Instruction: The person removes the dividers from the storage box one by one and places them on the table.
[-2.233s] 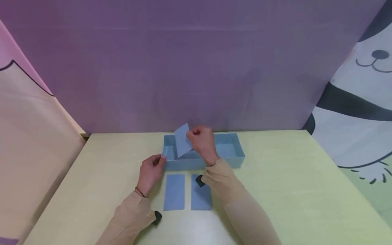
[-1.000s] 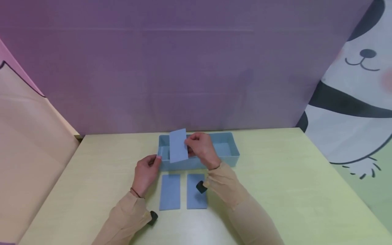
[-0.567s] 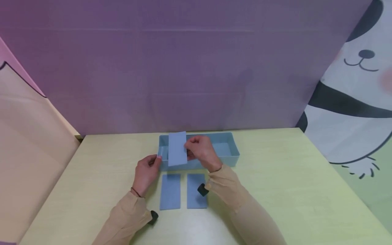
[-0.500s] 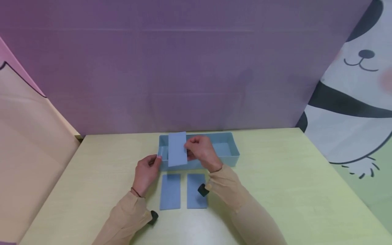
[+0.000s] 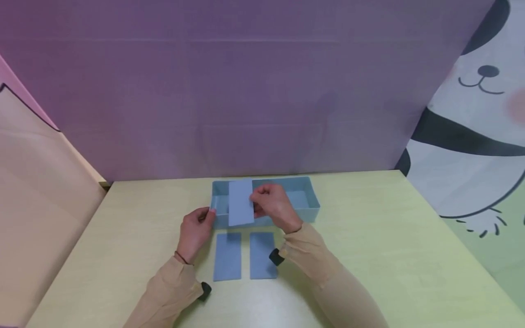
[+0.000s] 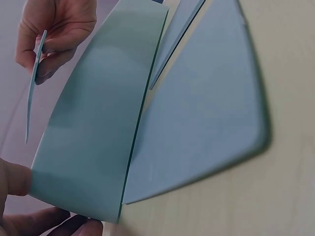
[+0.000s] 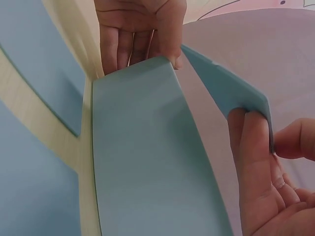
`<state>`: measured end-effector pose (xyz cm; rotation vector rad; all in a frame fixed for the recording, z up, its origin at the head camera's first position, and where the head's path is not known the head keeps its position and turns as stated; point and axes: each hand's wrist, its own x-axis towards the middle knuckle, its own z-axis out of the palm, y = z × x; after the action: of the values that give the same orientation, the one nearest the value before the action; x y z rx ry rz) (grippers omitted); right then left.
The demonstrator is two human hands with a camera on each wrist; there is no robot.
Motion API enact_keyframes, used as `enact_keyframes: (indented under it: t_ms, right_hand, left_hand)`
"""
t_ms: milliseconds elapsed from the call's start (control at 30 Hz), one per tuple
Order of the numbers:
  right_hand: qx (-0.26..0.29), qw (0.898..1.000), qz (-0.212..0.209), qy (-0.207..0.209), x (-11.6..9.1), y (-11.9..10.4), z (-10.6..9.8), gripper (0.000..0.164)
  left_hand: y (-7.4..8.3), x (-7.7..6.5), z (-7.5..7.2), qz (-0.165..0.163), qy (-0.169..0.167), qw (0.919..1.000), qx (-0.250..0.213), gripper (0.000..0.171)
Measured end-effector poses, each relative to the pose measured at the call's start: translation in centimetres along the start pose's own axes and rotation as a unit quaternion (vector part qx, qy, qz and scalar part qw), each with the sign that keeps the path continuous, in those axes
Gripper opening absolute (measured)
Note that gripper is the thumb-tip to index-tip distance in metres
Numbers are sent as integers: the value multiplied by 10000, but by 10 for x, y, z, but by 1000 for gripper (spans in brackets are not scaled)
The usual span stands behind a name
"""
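In the head view a long light-blue open box (image 5: 303, 215) stands near the table's back edge. My left hand (image 5: 196, 232) grips its left end, thumb on the rim and fingers against the outside, as the left wrist view shows. My right hand (image 5: 275, 205) pinches a thin blue rectangular panel (image 5: 240, 202) by its right edge, above the left half of the box. In the right wrist view the thumb and fingers (image 7: 256, 147) clasp that panel along one edge. Two matching blue panels, a left one (image 5: 228, 256) and a right one (image 5: 260, 255), lie flat in front of the box.
The pale wooden table (image 5: 369, 246) extends on both sides. Behind it hangs a purple cloth (image 5: 262, 91); a panda-print cloth (image 5: 471, 177) hangs at the right, a beige one (image 5: 37, 205) at the left. Small black wrist devices (image 5: 277, 257) show at both sleeves.
The panel in my right hand has turned from slanting to nearly straight and come down toward the box's front wall, most lately shifting slightly right. My left hand keeps its grip on the box.
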<state>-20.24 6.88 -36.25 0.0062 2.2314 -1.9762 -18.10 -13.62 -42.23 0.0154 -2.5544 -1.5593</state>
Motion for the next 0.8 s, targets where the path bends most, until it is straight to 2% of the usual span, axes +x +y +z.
enact_keyframes:
  t_ms: [267, 800]
  right_hand:
    - [36, 10000, -85, -1, 1, 10, -5, 13]
    - [-62, 9998, -191, 17, -11, 11, -13, 13]
  left_hand:
    - [2, -1, -1, -21, -74, 10000, 14, 36]
    - [0, -1, 0, -104, -121, 9998, 69, 37]
